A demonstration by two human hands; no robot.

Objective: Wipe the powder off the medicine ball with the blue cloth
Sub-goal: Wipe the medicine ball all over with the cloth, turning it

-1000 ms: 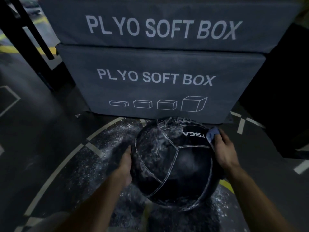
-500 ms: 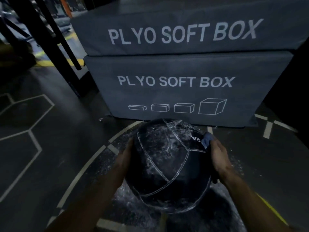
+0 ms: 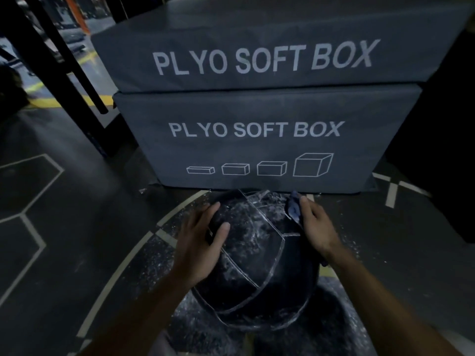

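**Head view: ball braced on the floor, cloth pressed to its far right**

Sitting on the dark floor, just near of the lower box: the ball, black with pale seams. Dusted white across its top and far panels, thickest around the middle seam; darker and cleaner on the near panels. Powder also lying scattered on the floor round the ball, heaviest on the left and near sides.

Resting flat on the ball's left shoulder: the left hand, open, fingers spread and pointing far, thumb lying across the top surface. Gripping nothing, only pressing against the ball.

Lying on the ball's far right side: the right hand, fingers curled loosely over the cloth. Cloth bunched under the fingers and pressed against the ball's surface, a blue fold sticking out on the far left side of the hand, a thin strip trailing under the palm. Whether pinched or only held down by the fingers, hard to tell.

Stacked far of the ball: a second box on top of the lower one, both grey and printed "PLYO SOFT BOX". Curving past the ball on the left: a pale floor line. Standing at far left: dark rack posts.
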